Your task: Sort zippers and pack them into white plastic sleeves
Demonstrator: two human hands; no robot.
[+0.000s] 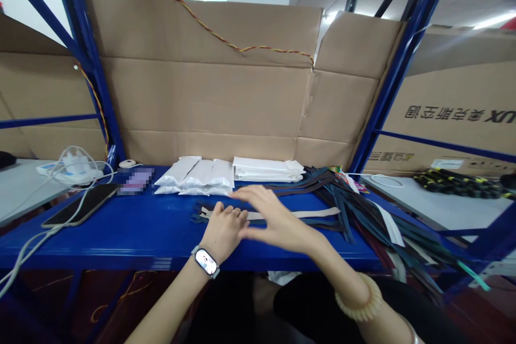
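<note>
Head camera view: we see both our hands low over the blue tabletop (pixel 141 231), by a cream strip (pixel 314 214) that looks like part of a zip. Our left hand (pixel 226 230) is bent over near the left end of the strip, with its fingers curled down. We cannot tell if it pinches the strip or just rests on it. Our right hand (pixel 274 221) is open, with the thumb well apart from the fingers, and it looks a bit blurry. We see nothing held in it. The cream strip lies flat from side to side, partly under our hands, with dark strips (pixel 322 224) close beside it. To our right, a big messy pile of long strips (pixel 363 209) hangs over the front edge. White packets (pixel 209 173) and a white stack (pixel 266 169) sit just behind our hands. We think the step in hand is handling the strips laid out in front of us. A good grip on the cream strip would call for our right thumb and fingers to close on just that one. We would need the left end kept flat, so the dark ones don't get dragged along.
</note>
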